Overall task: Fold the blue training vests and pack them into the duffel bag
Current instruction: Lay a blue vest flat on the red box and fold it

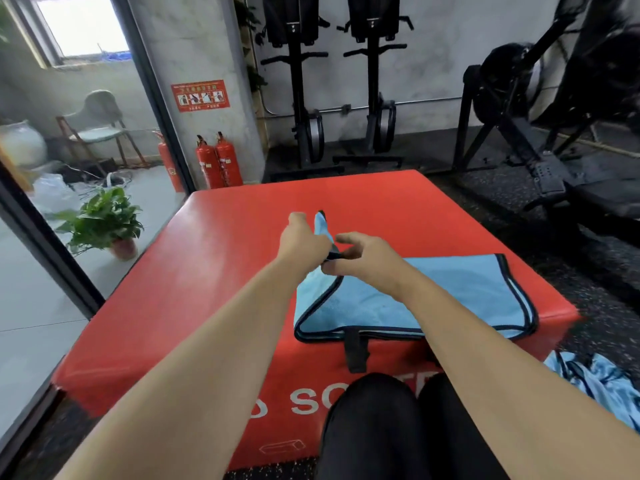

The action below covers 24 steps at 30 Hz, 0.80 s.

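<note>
A light blue training vest (pixel 450 292) with black trim lies spread on the right half of a red padded box (pixel 214 271). Its far left corner is lifted off the box. My left hand (pixel 301 240) grips that raised corner, the blue cloth sticking up past its fingers. My right hand (pixel 363 258) pinches the black-trimmed edge right beside the left hand. A black strap (pixel 356 351) hangs from the vest's near edge over the box front. More blue vests (pixel 595 379) lie crumpled on the floor at the right. No duffel bag is in view.
Two red fire extinguishers (pixel 218 164) stand by a pillar beyond the box. A potted plant (pixel 104 220) sits on the floor at the left beside a glass door. Black gym machines (pixel 346 98) line the back wall and right side. My knees (pixel 398 427) touch the box front.
</note>
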### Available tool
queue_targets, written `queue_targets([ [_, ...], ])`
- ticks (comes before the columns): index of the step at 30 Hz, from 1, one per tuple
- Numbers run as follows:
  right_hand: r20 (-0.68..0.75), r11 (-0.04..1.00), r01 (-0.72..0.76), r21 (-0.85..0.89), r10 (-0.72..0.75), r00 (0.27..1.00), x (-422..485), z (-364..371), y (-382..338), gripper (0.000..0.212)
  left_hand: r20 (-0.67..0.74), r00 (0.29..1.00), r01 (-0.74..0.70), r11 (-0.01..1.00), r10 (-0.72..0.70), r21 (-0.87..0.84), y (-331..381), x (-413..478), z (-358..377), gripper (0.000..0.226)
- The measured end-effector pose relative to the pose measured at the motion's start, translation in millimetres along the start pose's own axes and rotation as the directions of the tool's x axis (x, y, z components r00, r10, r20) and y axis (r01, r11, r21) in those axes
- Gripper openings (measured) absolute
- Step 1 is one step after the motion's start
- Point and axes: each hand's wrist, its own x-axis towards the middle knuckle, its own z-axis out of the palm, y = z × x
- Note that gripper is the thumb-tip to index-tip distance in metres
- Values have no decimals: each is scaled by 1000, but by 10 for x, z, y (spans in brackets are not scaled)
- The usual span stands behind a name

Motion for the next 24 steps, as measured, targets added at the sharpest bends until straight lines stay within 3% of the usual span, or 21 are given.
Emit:
queue_targets([
  [5, -190, 985, -63, -158, 32, 981, -50, -216, 181, 28, 229, 973, -31, 999, 22, 34, 261, -139, 427, 78],
  [9, -384, 976, -181, -124, 121, 915, -111, -367, 420, 30, 396, 918, 38, 999, -24, -28, 217, -303, 500, 83],
  [10, -429, 967, -220, -130, 145, 892, -134, -402, 467, 31, 427, 904, 15, 999, -33, 45, 143, -315, 518, 91],
  [12, -489, 957, -264, -121, 174, 855, -171, -475, 535, 30, 472, 877, -92, 930, -94, 357, -43, -340, 562, 101],
  [14, -504, 963, -255, -89, 177, 845, -195, -558, 567, 32, 396, 911, -187, 738, -117, 649, -220, -402, 629, 101],
  [16, -496, 968, -238, -79, 169, 852, -212, -630, 588, 31, 318, 947, -221, 622, -47, 751, -352, -447, 722, 96],
  [21, -513, 978, -205, -46, 153, 844, -271, -808, 707, 31, 187, 982, -133, 552, -41, 823, -472, -424, 867, 86],
  [24, -611, 983, -176, 45, 166, 774, -386, -1075, 809, 32, 174, 985, -152, 459, -6, 875, -403, -451, 959, 87],
])
